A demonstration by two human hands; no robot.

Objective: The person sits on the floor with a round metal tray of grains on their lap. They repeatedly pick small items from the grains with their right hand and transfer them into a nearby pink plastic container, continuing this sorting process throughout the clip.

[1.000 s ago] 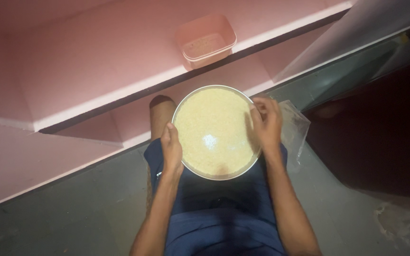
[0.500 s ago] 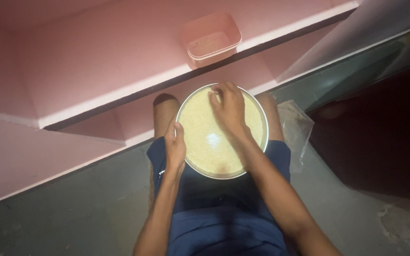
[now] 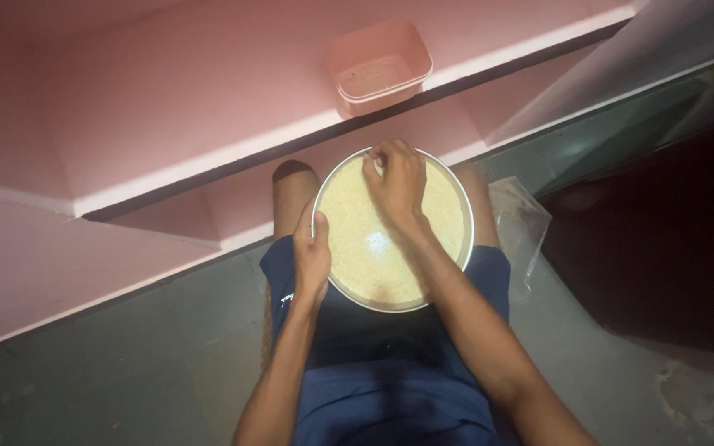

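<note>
Head view: left hand (image 3: 311, 258) gripping round metal plate's rim (image 3: 466, 216), right hand (image 3: 396, 183) pinching grains (image 3: 357, 244) near far edge.

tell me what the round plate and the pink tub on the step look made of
Round plate: likely polished metal, probably steel, judging by its thin, shiny silver rim. Pink tub: looks like plastic, with a matte finish, rounded moulded corners and slightly see-through walls.

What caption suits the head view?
Left hand steadies a round metal plate of pale grain while the right hand picks through it.
</note>
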